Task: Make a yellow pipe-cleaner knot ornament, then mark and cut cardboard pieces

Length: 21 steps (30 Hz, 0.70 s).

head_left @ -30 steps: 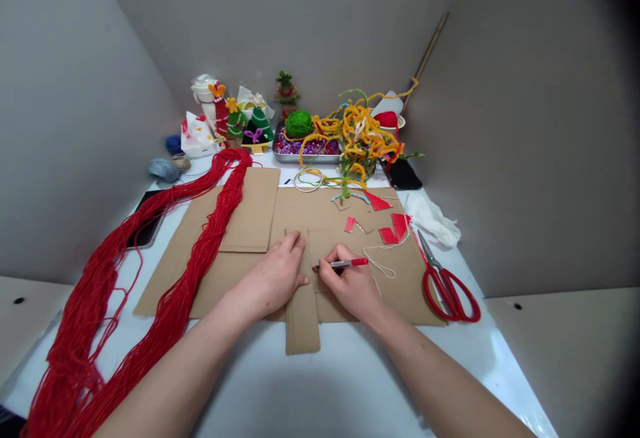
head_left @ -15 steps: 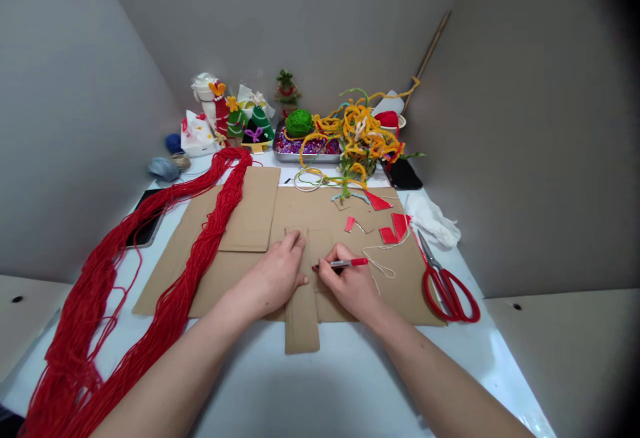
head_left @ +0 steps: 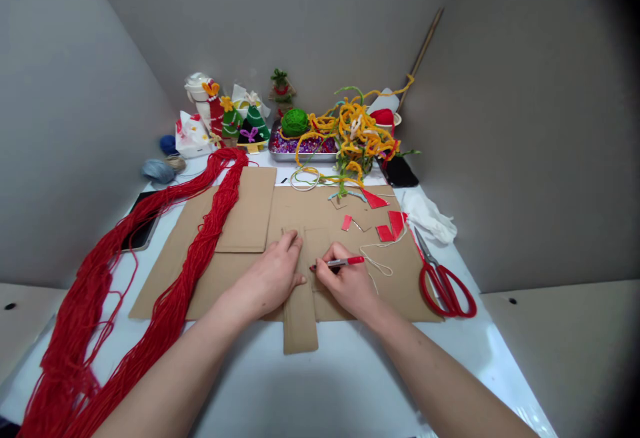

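Note:
My right hand (head_left: 345, 279) pinches a red marker (head_left: 353, 261), its tip at the right edge of a narrow cardboard strip (head_left: 301, 331). Pressed onto that strip is my left hand (head_left: 274, 273), with thumb and fingers apart. Both the strip and my hands lie over a large cardboard sheet (head_left: 240, 291), and the strip's near end sticks out past the sheet's front edge. Faint outlines show on the sheet just right of the strip. A smaller cardboard rectangle (head_left: 249, 215) rests on the sheet beyond my left hand.
Long red yarn (head_left: 173, 291) runs down the left side. Red-handled scissors (head_left: 445, 288) lie at the sheet's right edge, near red scraps (head_left: 397, 225) and white string (head_left: 377, 261). Behind are tangled yellow yarn (head_left: 357, 128), a bead tray (head_left: 303, 156) and small decorated trees (head_left: 255, 121).
The view has shifted slightly, so everything appears a little farther left. Both hands, the marker and the strip keep nearly the same positions relative to the sheet.

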Tool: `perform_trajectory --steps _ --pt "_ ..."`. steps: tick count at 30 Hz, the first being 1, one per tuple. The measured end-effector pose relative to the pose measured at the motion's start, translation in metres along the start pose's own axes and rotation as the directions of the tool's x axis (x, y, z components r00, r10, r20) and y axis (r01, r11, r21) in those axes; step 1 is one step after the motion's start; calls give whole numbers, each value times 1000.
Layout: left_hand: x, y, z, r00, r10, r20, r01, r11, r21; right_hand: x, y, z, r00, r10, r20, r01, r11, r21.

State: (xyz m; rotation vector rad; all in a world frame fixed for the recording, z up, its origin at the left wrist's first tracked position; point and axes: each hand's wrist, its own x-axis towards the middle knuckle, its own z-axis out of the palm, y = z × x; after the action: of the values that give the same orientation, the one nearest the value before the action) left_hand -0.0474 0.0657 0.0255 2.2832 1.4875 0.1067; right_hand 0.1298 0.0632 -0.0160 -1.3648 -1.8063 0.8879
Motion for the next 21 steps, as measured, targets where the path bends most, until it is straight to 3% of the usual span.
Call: perform_trajectory --steps 16,21 --pt "0 0 0 1000 6 -2 -6 1000 14 0 -2 -2 1000 14 -11 -15 999 -44" --pt "-1 -1 -1 1000 6 -10 -6 1000 -16 1 -3 -4 997 -3 -83 7 999 50"
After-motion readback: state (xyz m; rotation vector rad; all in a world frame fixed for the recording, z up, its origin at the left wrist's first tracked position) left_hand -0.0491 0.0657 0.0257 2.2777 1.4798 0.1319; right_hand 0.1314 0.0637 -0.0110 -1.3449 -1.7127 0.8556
